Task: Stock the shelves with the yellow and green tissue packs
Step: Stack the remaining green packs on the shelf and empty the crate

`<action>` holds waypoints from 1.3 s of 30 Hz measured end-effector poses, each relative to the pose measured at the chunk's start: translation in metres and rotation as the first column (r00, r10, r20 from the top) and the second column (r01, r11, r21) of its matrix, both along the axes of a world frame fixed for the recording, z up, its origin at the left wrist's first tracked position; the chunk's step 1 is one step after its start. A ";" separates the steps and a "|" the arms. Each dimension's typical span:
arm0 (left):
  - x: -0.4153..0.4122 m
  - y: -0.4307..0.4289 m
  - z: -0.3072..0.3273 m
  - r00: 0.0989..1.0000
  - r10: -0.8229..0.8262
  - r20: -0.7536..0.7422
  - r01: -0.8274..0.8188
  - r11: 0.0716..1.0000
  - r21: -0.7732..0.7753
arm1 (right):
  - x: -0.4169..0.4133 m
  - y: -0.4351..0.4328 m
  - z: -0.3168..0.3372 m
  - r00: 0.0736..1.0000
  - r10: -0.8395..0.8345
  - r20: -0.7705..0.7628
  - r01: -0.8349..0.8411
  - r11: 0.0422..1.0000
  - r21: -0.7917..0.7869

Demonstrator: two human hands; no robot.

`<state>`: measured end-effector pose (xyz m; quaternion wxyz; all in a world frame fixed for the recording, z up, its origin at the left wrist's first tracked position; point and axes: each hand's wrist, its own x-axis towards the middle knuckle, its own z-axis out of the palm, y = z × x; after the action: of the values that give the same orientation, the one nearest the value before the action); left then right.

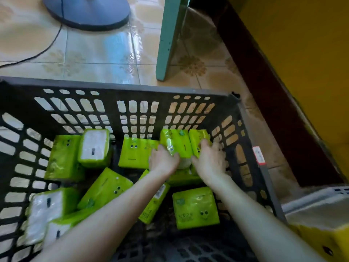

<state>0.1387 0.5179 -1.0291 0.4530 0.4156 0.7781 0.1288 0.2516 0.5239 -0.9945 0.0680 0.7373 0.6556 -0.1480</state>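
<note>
Several green tissue packs lie loose in a black slotted plastic crate (120, 86). At its far right corner two packs stand side by side. My left hand (163, 159) grips the left one, a green pack (176, 141). My right hand (208, 159) holds the narrower green pack (198, 138) next to the crate's right wall. Other packs lie flat at the left (64, 157), middle (105, 188) and near right (195, 207). A yellow pack (319, 241) shows at the lower right, outside the crate.
The crate stands on a tiled floor. A round dark fan base (88, 12) with a cable lies beyond it at the top left. A teal post (170, 38) rises behind the crate. A dark brown ledge (264, 82) and a yellow surface run along the right.
</note>
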 end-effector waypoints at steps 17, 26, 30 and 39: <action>-0.026 -0.135 0.178 0.268 0.650 0.711 -0.476 0.731 -0.488 | -0.033 -0.127 0.160 0.174 -0.469 -0.866 0.602 0.747 -0.284; -0.104 -0.213 0.325 0.395 0.513 0.762 -0.450 0.831 -0.327 | -0.053 -0.166 0.286 0.137 -0.528 -0.838 0.314 0.825 -0.469; -0.130 -0.213 0.352 0.484 0.436 0.758 -0.377 0.886 -0.269 | -0.061 -0.167 0.323 0.204 -0.552 -0.808 0.222 0.830 -0.511; -0.182 -0.206 0.410 0.507 0.348 0.788 -0.231 0.936 -0.265 | -0.113 -0.204 0.384 -0.054 -0.557 -0.829 0.526 0.690 -0.498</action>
<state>-0.0431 0.3117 -0.6188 0.7606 0.1410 0.5395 0.3325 0.1386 0.3201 -0.6104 -0.4021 0.6739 0.2001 -0.5866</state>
